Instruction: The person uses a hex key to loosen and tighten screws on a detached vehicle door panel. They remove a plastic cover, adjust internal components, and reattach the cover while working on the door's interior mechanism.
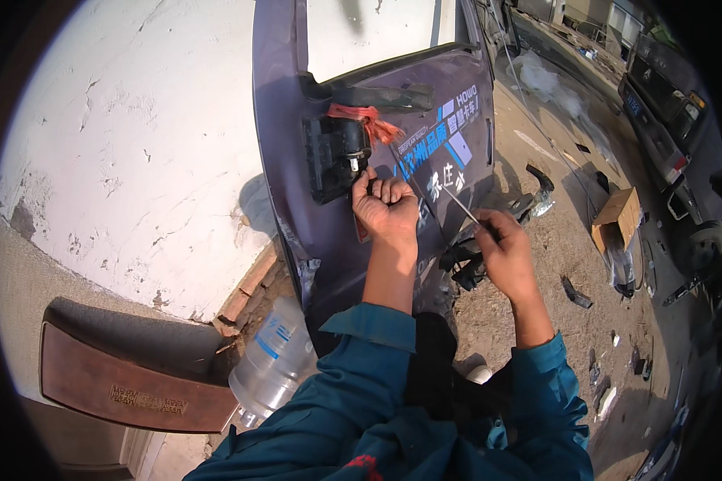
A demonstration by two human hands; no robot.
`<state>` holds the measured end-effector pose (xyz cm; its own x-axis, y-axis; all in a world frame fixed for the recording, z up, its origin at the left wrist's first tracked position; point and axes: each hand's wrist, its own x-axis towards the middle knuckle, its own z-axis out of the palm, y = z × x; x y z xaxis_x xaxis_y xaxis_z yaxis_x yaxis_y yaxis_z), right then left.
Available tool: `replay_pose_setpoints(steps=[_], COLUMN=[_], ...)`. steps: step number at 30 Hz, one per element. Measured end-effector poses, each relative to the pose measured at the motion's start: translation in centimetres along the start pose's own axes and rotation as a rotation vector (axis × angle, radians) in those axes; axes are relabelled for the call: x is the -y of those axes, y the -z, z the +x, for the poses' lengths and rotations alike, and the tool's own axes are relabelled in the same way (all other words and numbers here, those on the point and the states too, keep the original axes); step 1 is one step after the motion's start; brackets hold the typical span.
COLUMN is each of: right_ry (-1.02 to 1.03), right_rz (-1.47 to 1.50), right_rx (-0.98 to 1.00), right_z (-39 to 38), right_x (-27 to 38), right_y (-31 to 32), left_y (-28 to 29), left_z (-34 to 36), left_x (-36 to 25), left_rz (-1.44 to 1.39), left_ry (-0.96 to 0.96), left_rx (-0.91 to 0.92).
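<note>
A purple vehicle door (285,160) stands upright against the white wall, with lettering and blue stripes on its skin. Fixed to it is a black plastic handle housing (322,156) with a small metal piece (354,163) at its lower right. My left hand (387,207) is closed in a pinch just below that piece; what the fingertips hold is hidden. My right hand (505,252) grips a screwdriver (462,207), its thin metal shaft slanting up and left across the door. Red plastic strip (369,120) is tied above the housing, by a dark strap (393,98).
A clear water jug (273,353) lies at the door's lower left, near a brown wooden panel (128,385). Rightward, the dirt ground holds an open cardboard box (616,215), black plastic parts (576,293) and scraps. A dark vehicle part (666,104) stands at far right.
</note>
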<state>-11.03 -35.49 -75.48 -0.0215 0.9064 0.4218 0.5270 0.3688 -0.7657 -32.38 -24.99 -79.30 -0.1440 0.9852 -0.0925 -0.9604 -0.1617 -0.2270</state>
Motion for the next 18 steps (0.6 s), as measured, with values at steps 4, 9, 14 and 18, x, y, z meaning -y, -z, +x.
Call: replay_pose_setpoints(steps=[4,9,14,18], right_ry=[0.126,0.188,0.088,0.032], right_rz=[0.016,-0.005,-0.008,0.007], right_rx=[-0.019,0.0,0.039,0.039], right_z=[1.9,2.4,1.0,0.1], right_x=[4.4,5.4,4.0,3.2], right_y=[0.0,-1.2,-1.4,-1.3], left_y=[1.0,0.2,0.1,-0.6], left_z=[0.4,-0.2,-0.5,0.3], left_x=[-0.3,-0.5,-0.4,-0.7], left_rz=[0.068,0.023,-0.038,-0.098], left_ry=[0.037,0.048,0.063,0.062], left_rx=[-0.003,-0.027,-0.013,-0.061])
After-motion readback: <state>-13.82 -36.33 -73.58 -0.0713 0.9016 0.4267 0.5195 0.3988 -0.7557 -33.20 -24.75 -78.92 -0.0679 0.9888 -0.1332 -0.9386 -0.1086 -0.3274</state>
